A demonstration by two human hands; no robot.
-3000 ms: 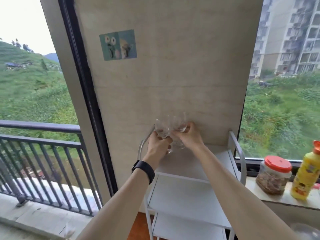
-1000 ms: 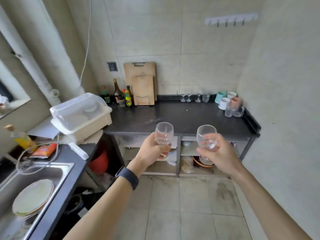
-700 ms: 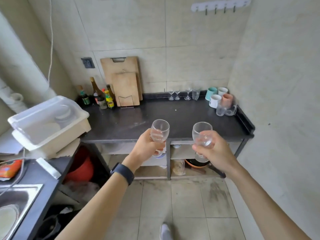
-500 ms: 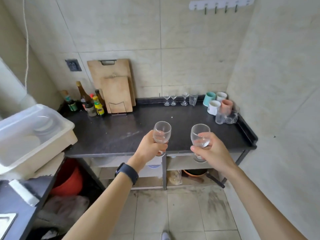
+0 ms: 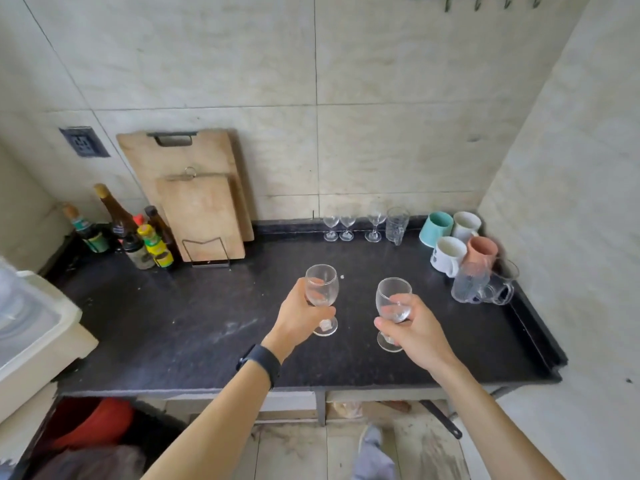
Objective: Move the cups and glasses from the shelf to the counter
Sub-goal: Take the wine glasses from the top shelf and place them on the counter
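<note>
From my head camera, my left hand (image 5: 300, 318) is wrapped around the bowl and stem of a wine glass (image 5: 322, 295), holding it upright over the dark counter (image 5: 180, 323); whether its foot touches the surface I cannot tell. My right hand (image 5: 414, 329) grips a second wine glass (image 5: 393, 304) the same way, just beside the first, also upright, its foot low over the counter. A black wristband (image 5: 260, 362) sits on my left wrist.

Beyond my hands, against the back wall, stand three small stemmed glasses (image 5: 347, 227) and a clear tumbler (image 5: 397, 224). Further to the right of my right hand, in the corner, a teal mug (image 5: 435, 229), two white mugs (image 5: 447, 254), a pink mug (image 5: 481, 251) and clear glass mugs (image 5: 485, 285) are clustered together. Beyond my left hand, two wooden cutting boards (image 5: 197, 202) lean on the wall, with sauce bottles (image 5: 138, 233) just to their left.
</note>
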